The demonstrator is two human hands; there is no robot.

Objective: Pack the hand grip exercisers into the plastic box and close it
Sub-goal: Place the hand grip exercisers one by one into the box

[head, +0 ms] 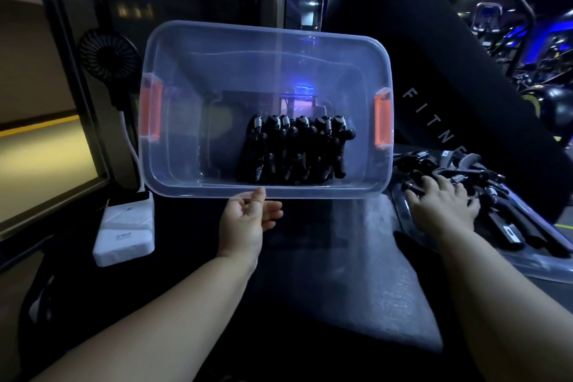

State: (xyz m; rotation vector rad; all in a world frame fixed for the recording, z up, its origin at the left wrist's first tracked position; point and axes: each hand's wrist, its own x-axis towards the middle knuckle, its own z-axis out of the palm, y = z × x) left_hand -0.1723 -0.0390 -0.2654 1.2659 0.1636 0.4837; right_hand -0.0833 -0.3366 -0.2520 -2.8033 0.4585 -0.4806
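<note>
1. Dim gym machines glow blue behind our dark padded bench (341,304).
2. We tip the plastic box (266,40) toward us; our left hand (248,217) pinches its near rim, thumb on top.
3. One row of hand grip exercisers (294,149) already lies inside the box.
4. Right of the box, our right hand (443,205) rests spread on the loose exercisers (465,174); we judge several remain, and closing is not yet begun.
</note>
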